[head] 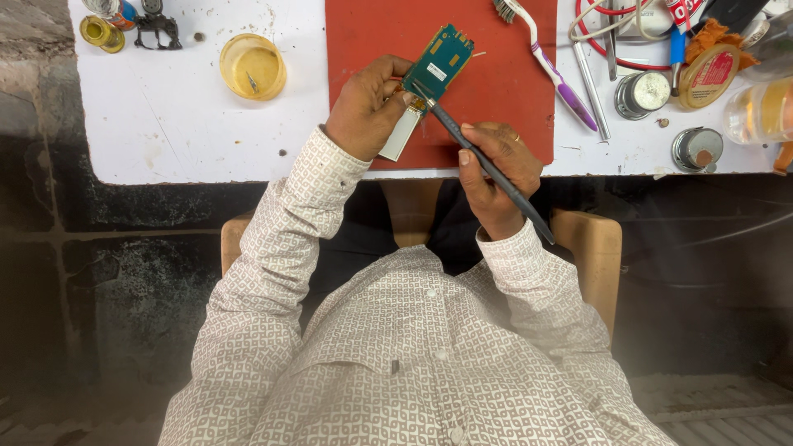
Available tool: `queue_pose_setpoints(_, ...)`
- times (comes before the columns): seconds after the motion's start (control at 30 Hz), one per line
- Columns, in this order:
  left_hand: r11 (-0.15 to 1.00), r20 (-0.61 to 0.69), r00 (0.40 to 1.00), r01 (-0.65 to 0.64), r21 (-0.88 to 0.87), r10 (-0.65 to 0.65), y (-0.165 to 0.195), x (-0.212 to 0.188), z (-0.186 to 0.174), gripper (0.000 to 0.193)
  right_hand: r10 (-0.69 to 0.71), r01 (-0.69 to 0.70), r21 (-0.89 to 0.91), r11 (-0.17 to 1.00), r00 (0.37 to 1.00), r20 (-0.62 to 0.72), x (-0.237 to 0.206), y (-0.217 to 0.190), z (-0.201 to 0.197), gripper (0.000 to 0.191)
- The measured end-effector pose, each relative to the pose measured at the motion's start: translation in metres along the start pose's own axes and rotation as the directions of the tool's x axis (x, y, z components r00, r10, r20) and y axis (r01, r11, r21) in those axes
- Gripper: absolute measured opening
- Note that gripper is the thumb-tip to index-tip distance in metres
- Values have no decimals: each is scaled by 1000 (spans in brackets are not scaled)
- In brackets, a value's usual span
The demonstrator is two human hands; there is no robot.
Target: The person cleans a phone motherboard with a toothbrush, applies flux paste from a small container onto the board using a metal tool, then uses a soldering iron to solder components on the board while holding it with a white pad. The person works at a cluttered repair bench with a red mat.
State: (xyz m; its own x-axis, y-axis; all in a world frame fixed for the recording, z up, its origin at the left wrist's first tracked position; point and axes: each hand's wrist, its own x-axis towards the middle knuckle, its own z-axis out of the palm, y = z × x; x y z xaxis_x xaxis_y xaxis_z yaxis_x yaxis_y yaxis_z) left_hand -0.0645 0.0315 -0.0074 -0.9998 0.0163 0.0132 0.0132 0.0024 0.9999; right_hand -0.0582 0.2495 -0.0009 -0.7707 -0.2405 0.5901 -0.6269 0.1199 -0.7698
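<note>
My left hand [368, 107] grips a green circuit board [439, 62] with a white part [401, 134] at its lower end, held tilted above a red mat [496, 83]. My right hand [496, 177] holds a long dark grey tool [487, 165] like a pen. Its tip touches the lower part of the board near my left thumb. Both hands hover at the near edge of the white table [182, 124].
A yellow dish [253, 66] sits left of the mat, small jars [103, 33] at far left. A white and purple toothbrush [549, 70] lies across the mat's right edge. Right of it are metal tools [591, 83], round tins [643, 92], a red cable [628, 41] and a clear jar [760, 111].
</note>
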Motion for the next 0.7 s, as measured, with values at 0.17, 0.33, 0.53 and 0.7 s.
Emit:
queue_pose_setpoints(0.17,999,3,999,-33,3,33,0,-1,0,21,-22,22,14,1000,1000,-6,0,1,1,23)
queue_pose_setpoints(0.33,1000,3,1000,-8,14,8,-1,1,-1,20,-34,34,13,999,999,-2,-1,3,1,22)
queue_pose_setpoints(0.53,998,17,1000,27,-55,-26,-9,6,-4,23,107,-102,70,992,992,-74,-9,12,-3,27)
queue_pose_setpoints(0.7,955,103,992,98,-281,-71,-13,14,-16,25,189,-123,309,943,963,-194,-17,27,-5,27)
